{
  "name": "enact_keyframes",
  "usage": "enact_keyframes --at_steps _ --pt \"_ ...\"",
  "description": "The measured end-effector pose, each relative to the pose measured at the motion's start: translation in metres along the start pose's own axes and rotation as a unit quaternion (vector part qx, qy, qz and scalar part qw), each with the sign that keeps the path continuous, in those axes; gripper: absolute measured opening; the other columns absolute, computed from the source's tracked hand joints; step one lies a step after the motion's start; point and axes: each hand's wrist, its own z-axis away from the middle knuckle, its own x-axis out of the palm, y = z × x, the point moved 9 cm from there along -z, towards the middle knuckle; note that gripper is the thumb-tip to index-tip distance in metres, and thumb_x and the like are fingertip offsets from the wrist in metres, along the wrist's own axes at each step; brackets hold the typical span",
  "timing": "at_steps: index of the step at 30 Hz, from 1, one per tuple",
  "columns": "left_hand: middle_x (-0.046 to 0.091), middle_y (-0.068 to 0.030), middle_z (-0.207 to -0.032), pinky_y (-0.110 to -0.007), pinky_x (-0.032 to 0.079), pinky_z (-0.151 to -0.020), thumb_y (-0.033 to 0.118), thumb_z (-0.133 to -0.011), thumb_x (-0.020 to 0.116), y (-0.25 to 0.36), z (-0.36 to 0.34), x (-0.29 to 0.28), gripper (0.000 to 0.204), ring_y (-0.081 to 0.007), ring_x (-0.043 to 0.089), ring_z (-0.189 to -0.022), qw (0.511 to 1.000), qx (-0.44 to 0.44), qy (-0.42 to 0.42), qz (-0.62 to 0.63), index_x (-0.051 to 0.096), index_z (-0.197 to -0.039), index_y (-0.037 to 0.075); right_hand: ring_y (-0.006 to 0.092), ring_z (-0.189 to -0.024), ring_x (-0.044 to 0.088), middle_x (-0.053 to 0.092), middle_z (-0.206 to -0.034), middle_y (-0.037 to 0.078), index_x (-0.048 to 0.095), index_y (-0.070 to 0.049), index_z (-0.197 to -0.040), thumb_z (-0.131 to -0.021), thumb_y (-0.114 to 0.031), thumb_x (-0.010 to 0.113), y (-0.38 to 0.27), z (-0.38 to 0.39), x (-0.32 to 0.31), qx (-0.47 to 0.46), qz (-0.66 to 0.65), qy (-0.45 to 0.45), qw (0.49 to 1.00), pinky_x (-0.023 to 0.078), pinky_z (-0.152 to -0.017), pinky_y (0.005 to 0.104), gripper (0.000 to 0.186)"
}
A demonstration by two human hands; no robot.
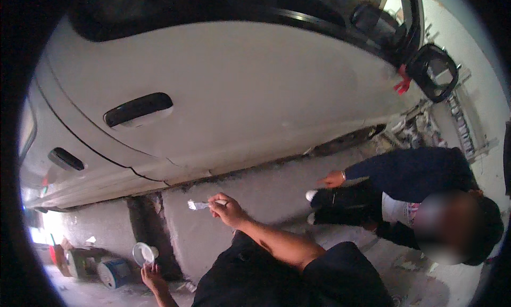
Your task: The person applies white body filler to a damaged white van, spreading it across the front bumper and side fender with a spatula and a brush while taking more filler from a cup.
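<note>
My right hand (229,211) is closed round the handle of a small paintbrush (199,205), whose pale bristles point left. Brush and hand are in mid-air in front of the car's lower side, apart from it. Lower left, my left hand (154,279) grips a round white cup (145,254) by its near side. Something pale shows inside the cup, but I cannot make out what. Beyond both hands stretches the dull, light-coloured side of a car (239,99), with a black door handle (139,109) on it.
At the right a person in dark clothes (415,174) reaches one hand toward the car's lower edge. A blue-and-white bucket (110,272) and other containers stand on the floor at lower left. A dark channel (146,232) crosses the floor. The black side mirror (434,73) juts out at upper right.
</note>
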Motion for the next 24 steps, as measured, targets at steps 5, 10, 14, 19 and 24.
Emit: enact_keyframes --at_steps 5,10,14,19,24 --pt "0.053 -0.0128 -0.1 -0.038 0.05 -0.077 0.016 -0.091 0.05 0.02 -0.036 0.042 0.025 -0.0273 0.057 -0.094 0.993 -0.037 -0.092 0.065 0.047 -0.112 0.001 0.0094 -0.064 0.054 0.056 -0.074 0.002 0.054 -0.004 -0.096 -0.09 -0.021 0.055 -0.012 0.0 -0.001 -0.009 -0.026 -0.001 1.0 0.046 -0.059 0.0254 0.018" --pt "0.054 -0.009 -0.094 -0.03 0.052 -0.073 0.005 -0.086 0.054 0.046 -0.05 0.102 0.012 -0.0218 0.06 -0.087 0.965 0.045 -0.151 -0.212 0.054 -0.098 0.002 0.0098 -0.066 0.056 0.058 -0.074 0.003 0.056 -0.004 -0.096 -0.089 -0.022 0.056 -0.005 -0.005 -0.009 0.014 -0.013 0.021 1.0 0.048 -0.062 0.025 0.019" --pt "0.053 -0.0069 -0.092 -0.027 0.051 -0.072 0.004 -0.085 0.058 0.061 -0.045 0.148 0.013 -0.0166 0.059 -0.085 0.987 -0.086 -0.114 -0.074 0.059 -0.098 0.001 0.011 -0.064 0.056 0.058 -0.073 0.003 0.055 -0.004 -0.097 -0.088 -0.022 0.057 -0.006 0.0 -0.014 0.014 -0.045 0.046 0.998 0.047 -0.059 0.0266 0.02" --pt "0.054 -0.0045 -0.084 -0.027 0.05 -0.071 0.019 -0.089 0.057 0.066 -0.072 0.171 0.018 -0.0141 0.057 -0.076 0.965 -0.008 -0.198 -0.173 0.058 -0.092 0.001 0.0102 -0.065 0.056 0.059 -0.074 0.004 0.054 -0.002 -0.099 -0.088 -0.018 0.057 -0.019 0.002 0.002 -0.001 0.001 0.042 0.999 0.047 -0.06 0.0251 0.019" --pt "0.056 -0.0049 -0.079 -0.028 0.051 -0.071 0.018 -0.09 0.054 0.057 -0.067 0.177 0.016 -0.0139 0.057 -0.075 0.977 -0.135 -0.133 -0.102 0.056 -0.086 0.002 0.0096 -0.067 0.057 0.06 -0.075 0.003 0.054 -0.002 -0.101 -0.089 -0.017 0.056 -0.02 0.008 0.005 0.019 0.009 0.085 0.996 0.047 -0.061 0.0249 0.019"
